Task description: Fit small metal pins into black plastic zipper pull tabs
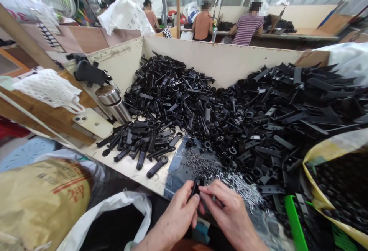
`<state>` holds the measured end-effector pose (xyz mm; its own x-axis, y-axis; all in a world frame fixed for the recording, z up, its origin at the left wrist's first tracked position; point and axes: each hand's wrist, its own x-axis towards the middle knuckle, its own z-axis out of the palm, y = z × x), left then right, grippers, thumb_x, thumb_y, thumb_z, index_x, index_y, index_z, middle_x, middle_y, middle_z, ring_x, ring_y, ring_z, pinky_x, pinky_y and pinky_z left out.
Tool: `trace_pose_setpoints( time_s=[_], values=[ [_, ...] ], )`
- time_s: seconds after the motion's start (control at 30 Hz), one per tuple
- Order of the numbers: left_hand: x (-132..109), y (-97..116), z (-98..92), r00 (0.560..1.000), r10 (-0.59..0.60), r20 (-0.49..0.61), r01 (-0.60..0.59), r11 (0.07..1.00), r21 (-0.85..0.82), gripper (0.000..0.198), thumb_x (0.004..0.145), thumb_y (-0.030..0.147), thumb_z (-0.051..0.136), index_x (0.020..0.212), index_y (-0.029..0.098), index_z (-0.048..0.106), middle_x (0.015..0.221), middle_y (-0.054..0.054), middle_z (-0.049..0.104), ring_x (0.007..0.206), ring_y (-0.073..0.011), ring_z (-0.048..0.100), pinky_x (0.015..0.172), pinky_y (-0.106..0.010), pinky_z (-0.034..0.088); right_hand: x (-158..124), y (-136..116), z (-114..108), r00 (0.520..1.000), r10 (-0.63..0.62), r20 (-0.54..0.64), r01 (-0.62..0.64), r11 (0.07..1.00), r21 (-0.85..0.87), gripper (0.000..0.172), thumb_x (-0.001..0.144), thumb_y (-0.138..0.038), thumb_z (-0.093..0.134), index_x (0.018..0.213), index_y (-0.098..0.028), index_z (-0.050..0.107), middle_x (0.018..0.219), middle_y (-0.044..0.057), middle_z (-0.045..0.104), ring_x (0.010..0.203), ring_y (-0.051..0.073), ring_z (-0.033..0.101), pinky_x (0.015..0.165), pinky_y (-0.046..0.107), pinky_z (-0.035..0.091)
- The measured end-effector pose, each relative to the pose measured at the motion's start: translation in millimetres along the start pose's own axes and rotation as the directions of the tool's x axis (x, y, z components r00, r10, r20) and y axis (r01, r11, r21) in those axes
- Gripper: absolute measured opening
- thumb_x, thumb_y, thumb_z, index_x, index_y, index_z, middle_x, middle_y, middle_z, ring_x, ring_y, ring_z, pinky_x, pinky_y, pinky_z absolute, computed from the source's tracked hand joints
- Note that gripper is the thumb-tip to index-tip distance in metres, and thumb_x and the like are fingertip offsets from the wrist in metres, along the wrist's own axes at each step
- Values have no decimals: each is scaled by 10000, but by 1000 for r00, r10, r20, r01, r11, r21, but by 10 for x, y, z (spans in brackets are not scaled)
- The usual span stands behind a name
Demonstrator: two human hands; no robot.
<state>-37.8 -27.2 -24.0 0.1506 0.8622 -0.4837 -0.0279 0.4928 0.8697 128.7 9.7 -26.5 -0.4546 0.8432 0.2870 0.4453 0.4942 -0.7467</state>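
Close to the bench's front edge, my left hand [182,209] grips a black plastic part with a ring-shaped end [197,183] between thumb and fingers. My right hand [228,207] is closed beside it, its fingertips pinched together against the ring. Whatever lies in that pinch is mostly hidden; a small greyish bit shows between the fingers. Just beyond my hands are a heap of small dark screws [198,161] and a pile of silvery metal pins [244,187]. Black handle-like parts with ring ends [157,166] lie to the left.
Large heaps of black plastic parts [172,86] fill the walled bench. A steel flask [113,103] and a phone [93,122] stand at left. Sacks [40,201] flank the front, with a green bin [294,220] at right. Several people [202,25] sit working in the background.
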Motion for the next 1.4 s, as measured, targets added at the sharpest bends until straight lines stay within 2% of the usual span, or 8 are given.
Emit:
trace_pose_setpoints(
  time_s=[0.2,0.3,0.4,0.47,0.6,0.7,0.97,1.4],
  values=[
    [68,-41,-85,1000,2,-17,0,995,100,265,975,454,467,942,200,535,574,93,472,423,-66,300,435,-218,205,-50,-6,29,993,-106,55,117,957,-266,343,1070,-258,378,1106,-222,716,778,27,665,586,135,664,550,216,469],
    [116,-143,-109,998,20,-61,-17,998,56,315,950,507,517,931,196,562,564,89,469,465,-77,332,463,-209,240,-57,-44,-19,991,-74,112,101,959,-264,341,1076,-301,368,1234,-236,662,845,33,694,661,148,709,591,216,522],
    [146,-215,-123,997,42,-69,-41,999,6,373,912,564,565,909,192,590,557,74,490,495,-93,408,486,-204,283,-91,-85,-98,996,-39,74,55,971,-234,351,1074,-344,378,1367,-246,546,1036,66,728,898,183,745,747,239,573],
    [152,-234,-130,998,31,-58,-32,999,-12,398,893,591,581,899,193,599,539,74,493,475,-94,406,477,-206,284,-126,-93,-127,998,-3,70,16,982,-190,318,1077,-300,351,1337,-241,524,1071,66,730,929,180,743,784,239,572],
    [138,-247,-129,999,12,-53,-13,1000,-17,415,875,607,593,919,194,614,531,78,493,448,-91,376,463,-205,280,-204,-47,-72,985,65,162,-38,985,-167,296,1074,-209,299,1145,-244,584,887,22,699,710,149,726,633,216,542],
    [120,-267,-115,998,13,-63,-13,1000,3,430,883,615,572,941,192,621,545,78,492,453,-91,371,467,-205,288,-242,4,4,985,74,154,-34,969,-245,331,1082,-227,303,1173,-253,620,892,36,677,685,155,718,595,220,524],
    [104,-302,-97,995,35,-95,-28,997,65,428,899,606,545,967,192,631,565,65,504,478,-105,388,480,-218,306,-188,32,34,969,116,217,-66,972,-225,342,1036,-145,362,1178,-244,658,931,44,728,751,171,741,670,227,555],
    [142,-298,-68,986,49,-161,-28,991,129,351,875,543,584,861,195,631,490,80,459,469,-124,404,499,-244,307,-166,29,37,954,83,288,72,870,-487,321,948,-88,477,1146,-267,656,815,-14,695,578,132,708,485,204,415]
  ],
)
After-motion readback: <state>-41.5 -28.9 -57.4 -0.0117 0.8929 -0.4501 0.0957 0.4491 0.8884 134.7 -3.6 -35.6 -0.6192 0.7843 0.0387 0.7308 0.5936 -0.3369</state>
